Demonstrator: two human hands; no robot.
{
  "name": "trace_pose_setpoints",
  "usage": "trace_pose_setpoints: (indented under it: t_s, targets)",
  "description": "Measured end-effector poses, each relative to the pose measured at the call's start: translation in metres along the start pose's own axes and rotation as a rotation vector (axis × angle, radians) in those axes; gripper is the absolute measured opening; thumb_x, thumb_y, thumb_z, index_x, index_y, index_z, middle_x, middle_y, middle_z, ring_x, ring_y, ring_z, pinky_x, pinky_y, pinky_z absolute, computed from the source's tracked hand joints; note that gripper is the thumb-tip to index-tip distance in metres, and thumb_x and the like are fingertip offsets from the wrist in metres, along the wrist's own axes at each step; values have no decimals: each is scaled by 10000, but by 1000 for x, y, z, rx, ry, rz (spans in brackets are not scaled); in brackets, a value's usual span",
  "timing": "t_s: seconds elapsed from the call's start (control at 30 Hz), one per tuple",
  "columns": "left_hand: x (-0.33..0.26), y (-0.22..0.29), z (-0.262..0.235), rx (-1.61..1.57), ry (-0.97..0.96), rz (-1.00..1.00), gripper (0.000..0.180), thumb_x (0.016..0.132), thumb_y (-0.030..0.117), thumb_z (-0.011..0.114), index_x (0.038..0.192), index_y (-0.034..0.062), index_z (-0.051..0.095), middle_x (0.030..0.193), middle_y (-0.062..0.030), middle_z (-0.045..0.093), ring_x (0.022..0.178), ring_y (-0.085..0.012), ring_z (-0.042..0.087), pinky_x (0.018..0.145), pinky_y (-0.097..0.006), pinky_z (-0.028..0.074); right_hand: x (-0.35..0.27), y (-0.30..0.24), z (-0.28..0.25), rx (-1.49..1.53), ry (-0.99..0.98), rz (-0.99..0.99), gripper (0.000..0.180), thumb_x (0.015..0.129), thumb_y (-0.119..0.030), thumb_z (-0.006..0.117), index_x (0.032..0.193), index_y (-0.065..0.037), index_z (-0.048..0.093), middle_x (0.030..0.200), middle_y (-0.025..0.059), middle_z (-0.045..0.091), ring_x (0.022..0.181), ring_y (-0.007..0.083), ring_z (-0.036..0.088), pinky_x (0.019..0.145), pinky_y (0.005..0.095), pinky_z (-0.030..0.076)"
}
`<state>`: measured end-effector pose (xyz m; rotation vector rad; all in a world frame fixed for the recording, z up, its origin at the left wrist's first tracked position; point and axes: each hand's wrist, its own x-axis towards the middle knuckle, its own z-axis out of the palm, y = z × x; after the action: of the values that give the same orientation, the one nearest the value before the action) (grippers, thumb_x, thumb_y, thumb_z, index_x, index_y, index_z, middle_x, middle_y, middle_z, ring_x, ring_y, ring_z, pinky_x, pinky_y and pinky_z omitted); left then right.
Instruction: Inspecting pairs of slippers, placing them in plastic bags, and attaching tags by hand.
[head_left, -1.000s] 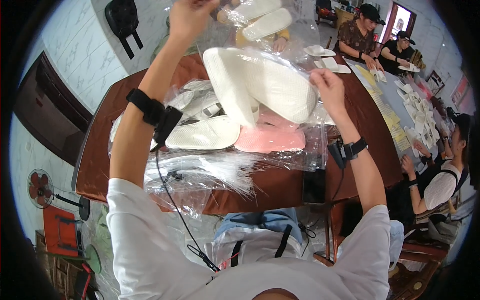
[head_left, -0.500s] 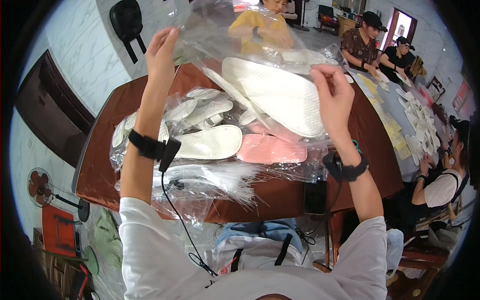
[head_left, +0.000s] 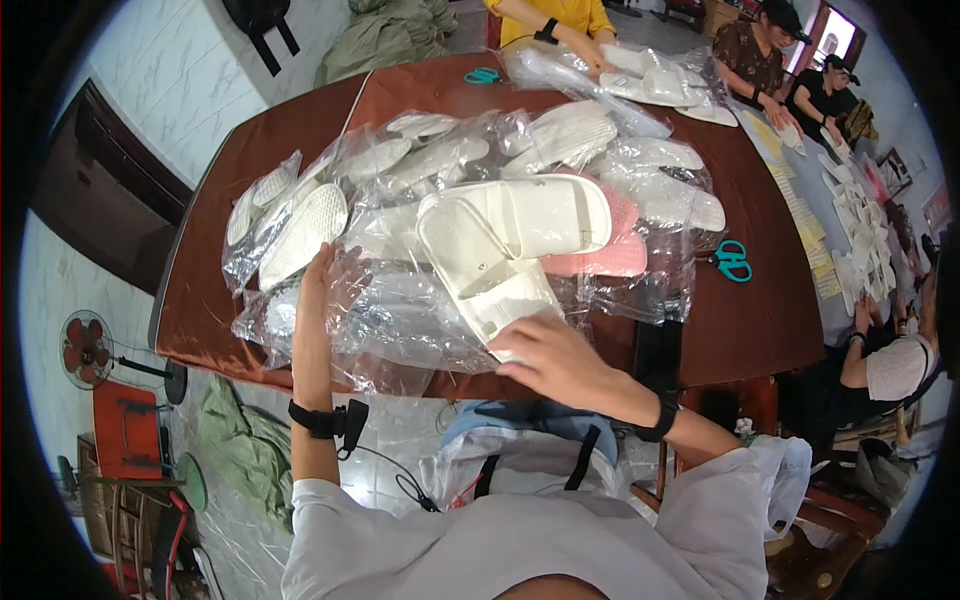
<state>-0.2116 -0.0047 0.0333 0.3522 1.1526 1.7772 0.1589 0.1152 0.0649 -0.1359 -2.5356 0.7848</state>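
White slippers (head_left: 555,215) came down, near end touching right grip (head_left: 560,360).

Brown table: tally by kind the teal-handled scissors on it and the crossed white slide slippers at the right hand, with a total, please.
White slide slippers, crossed at the right hand: 2
Teal-handled scissors: 2
Total: 4

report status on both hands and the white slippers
Right hand at near end of white slippers. Left hand at clear plastic. Pink footwear partly hidden.
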Motion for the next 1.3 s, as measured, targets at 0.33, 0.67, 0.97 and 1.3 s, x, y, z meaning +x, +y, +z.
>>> trace_pose_setpoints:
  t_s: [0.33, 0.67, 0.97, 1.3]
  targets:
    - [-53, -12, 34, 769, 83, 139, 852, 833, 226, 703, 1470, 47, 167, 1125, -215, 600, 889, -232, 641, 668, -302, 518, -73, 64, -28, 81, 238, 572, 152, 861, -25, 563, 1010, -8, 581, 877, 136, 618, 762, 248, 637, 679, 310, 506]
    - [-24, -39, 19, 1077, 242, 415, 631, 816, 106, 683, 1366, 28, 384, 842, -123, 675, 563, -122, 604, 439, -228, 426, -52, 67, -14, 510, 103, 768, 222, 845, -40, 594, 1064, -8, 617, 896, 80, 660, 767, 130, 621, 689, 268, 502]
    - [-17, -46, 16, 1359, 203, 773, 611, 799, 76, 682, 1352, 51, 422, 720, -115, 641, 558, -172, 571, 533, -306, 444, -29, 71, -1, -86, 88, 406, 289, 779, -105, 642, 1051, -46, 565, 910, 135, 600, 793, 337, 609, 668, 401, 486]
    - [-21, -28, 13, 1488, 218, 693, 576, 822, 46, 645, 1355, 95, 434, 734, -154, 623, 537, -277, 558, 544, -346, 441, -7, 47, -39, -297, 216, 411, 168, 805, -81, 586, 969, -79, 623, 920, 109, 577, 802, 349, 600, 676, 425, 485]
